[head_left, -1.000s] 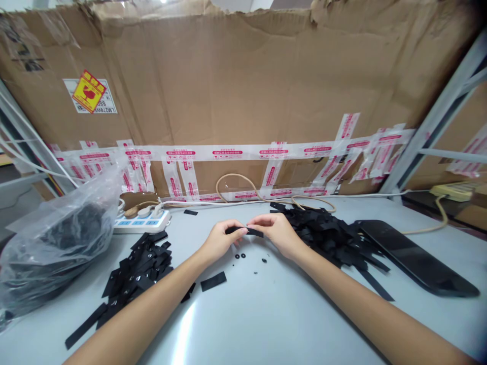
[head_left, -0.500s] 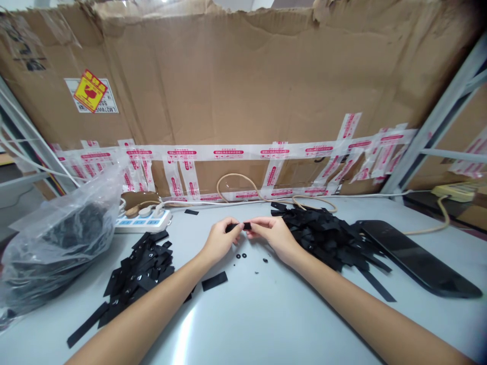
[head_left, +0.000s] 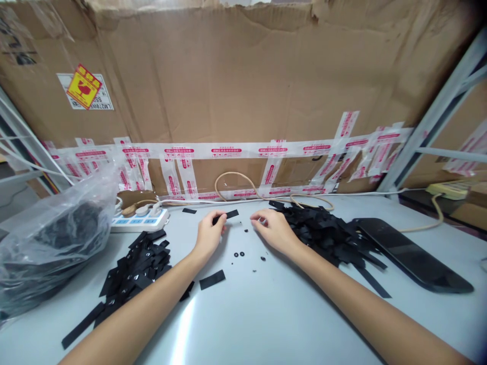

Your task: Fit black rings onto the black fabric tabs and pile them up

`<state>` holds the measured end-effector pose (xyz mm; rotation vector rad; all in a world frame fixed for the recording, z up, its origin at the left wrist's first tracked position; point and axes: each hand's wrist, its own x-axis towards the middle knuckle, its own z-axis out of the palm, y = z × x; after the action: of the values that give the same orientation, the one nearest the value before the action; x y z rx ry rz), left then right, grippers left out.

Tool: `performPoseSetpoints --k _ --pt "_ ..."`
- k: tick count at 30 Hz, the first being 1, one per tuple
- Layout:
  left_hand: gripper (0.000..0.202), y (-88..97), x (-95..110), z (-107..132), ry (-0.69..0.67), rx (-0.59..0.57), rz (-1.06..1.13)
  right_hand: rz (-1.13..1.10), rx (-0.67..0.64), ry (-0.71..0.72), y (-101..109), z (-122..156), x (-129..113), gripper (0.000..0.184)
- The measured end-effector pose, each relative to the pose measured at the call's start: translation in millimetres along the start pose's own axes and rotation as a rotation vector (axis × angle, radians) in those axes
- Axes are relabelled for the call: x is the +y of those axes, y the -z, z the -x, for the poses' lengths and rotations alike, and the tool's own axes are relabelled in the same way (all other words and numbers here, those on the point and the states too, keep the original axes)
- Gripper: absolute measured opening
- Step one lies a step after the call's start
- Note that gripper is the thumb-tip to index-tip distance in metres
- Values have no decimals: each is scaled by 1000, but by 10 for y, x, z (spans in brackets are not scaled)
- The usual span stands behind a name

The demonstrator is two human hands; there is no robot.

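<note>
My left hand [head_left: 210, 234] pinches a short black fabric strip [head_left: 232, 214], whose free end points right, above the grey table. A small gap to the right, my right hand [head_left: 273, 229] is off the strip, fingers loosely bent and slightly apart, with nothing visible in them. Between and below the hands lie two small black rings [head_left: 239, 254] and several tiny black bits [head_left: 263, 258]. A loose black strip [head_left: 212, 280] lies nearer me. Left of my left forearm is a pile of black strips with shiny spots [head_left: 133, 276]; beyond my right hand spreads a larger strip pile [head_left: 323, 230].
A clear plastic bag [head_left: 64, 243] with dark contents stands at the left, beside a white power strip [head_left: 140, 221]. A flat black glossy object [head_left: 414, 256] lies at the right. A large taped cardboard box [head_left: 236, 91] walls off the back, with a beige cable [head_left: 238, 174] before it.
My hands have come apart: the left has drawn left with the black strip, and the right has let go of it. A small black bit now shows on the table between them.
</note>
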<state>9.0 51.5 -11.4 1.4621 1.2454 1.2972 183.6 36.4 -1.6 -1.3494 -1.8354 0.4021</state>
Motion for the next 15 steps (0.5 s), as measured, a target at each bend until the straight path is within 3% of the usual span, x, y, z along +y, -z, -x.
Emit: performPoseSetpoints --k 5,12,15 --pt "15 -8 8 8 -44 -53 1 166 -196 157 -62 11 -46 12" --pt "17 -7 31 5 -3 -83 69 121 -127 143 -103 16 -23 18" --pt "21 1 40 11 5 -124 44 -43 -54 -12 -106 10 -8 15"
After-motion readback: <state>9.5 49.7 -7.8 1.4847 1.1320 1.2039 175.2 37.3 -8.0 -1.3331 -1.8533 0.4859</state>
